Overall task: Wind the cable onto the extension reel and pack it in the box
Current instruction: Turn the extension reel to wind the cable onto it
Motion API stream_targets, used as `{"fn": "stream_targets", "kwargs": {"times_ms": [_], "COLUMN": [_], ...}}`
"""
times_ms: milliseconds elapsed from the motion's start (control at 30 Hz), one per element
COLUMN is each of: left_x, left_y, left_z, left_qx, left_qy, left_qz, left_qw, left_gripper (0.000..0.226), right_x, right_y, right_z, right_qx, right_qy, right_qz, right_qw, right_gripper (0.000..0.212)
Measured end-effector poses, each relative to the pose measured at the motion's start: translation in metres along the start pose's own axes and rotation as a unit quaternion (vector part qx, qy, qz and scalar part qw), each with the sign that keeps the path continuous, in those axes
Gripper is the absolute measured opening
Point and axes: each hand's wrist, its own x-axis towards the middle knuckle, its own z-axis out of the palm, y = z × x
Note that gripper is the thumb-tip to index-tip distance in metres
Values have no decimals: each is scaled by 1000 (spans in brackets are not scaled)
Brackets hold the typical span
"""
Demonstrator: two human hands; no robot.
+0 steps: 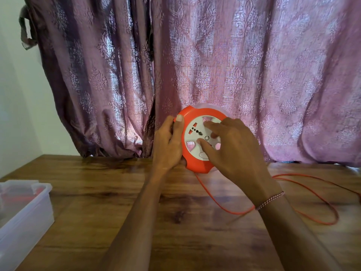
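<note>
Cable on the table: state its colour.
Orange-red cable, clearest in the head view.

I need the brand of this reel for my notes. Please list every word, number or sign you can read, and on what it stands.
No text can be read in this picture.
Reel: a printed oval outline low on the white face, its content too blurred to read.
Reel: a small black ring mark, with no legible sign.
Box: no label in view.
</note>
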Motion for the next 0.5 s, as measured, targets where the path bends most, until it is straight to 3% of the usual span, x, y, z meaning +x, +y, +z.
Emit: {"fn": "stream_targets", "kwargs": {"times_ms": [100, 300, 500], "left_x": [1, 1, 1], "left_y": [-1, -3, -1], "left_z": [0, -1, 1], "left_qx": [-5, -10, 4], "left_qy": [1, 4, 3], "left_qz": [-1, 4, 15], "left_qw": [1000, 1000, 1000], "left_gripper": [36, 35, 43], "right_x": [1, -1, -4], "right_y": [5, 2, 0], "right_z": [-4, -2, -3], "right_qx": [29, -33, -52], "right_qy": [-4, -104, -53], "right_qz": [-49, -89, -74], "right_qw": [998, 990, 995], "right_gripper": [32, 62, 55]}}
